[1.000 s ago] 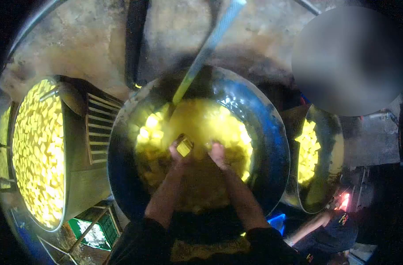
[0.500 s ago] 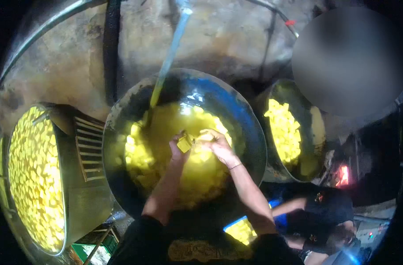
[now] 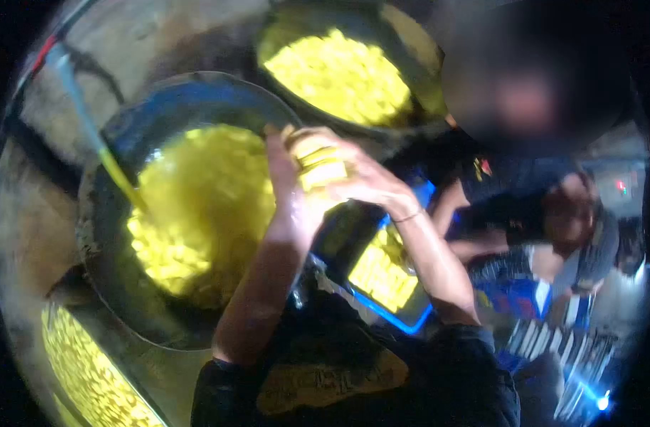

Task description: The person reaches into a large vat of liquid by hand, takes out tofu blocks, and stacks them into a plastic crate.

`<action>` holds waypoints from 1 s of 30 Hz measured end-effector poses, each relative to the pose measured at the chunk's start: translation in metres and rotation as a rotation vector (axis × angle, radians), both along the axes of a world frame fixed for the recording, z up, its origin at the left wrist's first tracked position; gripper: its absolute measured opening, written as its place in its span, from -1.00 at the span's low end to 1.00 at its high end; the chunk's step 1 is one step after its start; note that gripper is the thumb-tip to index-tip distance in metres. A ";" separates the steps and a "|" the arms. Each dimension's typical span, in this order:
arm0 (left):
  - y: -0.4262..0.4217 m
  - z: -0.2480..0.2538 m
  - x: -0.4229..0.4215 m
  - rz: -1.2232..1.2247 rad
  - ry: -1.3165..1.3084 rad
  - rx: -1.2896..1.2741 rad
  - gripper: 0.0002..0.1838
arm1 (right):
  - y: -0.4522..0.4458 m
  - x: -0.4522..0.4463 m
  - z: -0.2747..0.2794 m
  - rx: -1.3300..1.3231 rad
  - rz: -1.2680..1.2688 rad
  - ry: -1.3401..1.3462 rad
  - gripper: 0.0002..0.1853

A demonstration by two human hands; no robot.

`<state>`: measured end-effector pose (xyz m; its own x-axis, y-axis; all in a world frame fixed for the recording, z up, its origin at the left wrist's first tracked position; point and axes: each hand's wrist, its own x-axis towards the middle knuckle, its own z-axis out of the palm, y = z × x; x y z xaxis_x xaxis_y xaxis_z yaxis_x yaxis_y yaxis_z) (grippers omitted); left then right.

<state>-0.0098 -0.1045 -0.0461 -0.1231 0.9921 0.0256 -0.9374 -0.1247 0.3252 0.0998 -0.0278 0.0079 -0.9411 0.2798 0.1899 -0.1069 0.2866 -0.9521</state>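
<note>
Several yellow tofu blocks (image 3: 320, 166) are stacked between my two hands, above the right rim of the large wok. My left hand (image 3: 285, 167) presses against the stack's left side, fingers pointing up. On the right side, my right hand (image 3: 359, 173) wraps round the same blocks. Yellowish liquid with many more tofu blocks fills the large wok (image 3: 101, 249) to the left. Just below my right hand is a blue-edged tray (image 3: 408, 329), with tofu pieces (image 3: 383, 274) laid in rows. Motion blurs my fingertips.
A second wok (image 3: 428, 78) heaped with tofu stands at the back. A hose or pipe (image 3: 90, 117) reaches into the large wok. At lower left is a wide container of tofu pieces (image 3: 97, 370). A co-worker (image 3: 510, 206) is close on the right, near the tray.
The view has swung to the right. My hands have moved from over the middle of the large wok to its right edge, near the tray, with several tofu blocks gathered between them.
</note>
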 end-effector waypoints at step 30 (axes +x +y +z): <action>0.010 -0.418 0.328 -0.498 2.335 0.445 -0.77 | -0.162 0.392 -0.280 -1.369 -1.235 -0.024 -0.49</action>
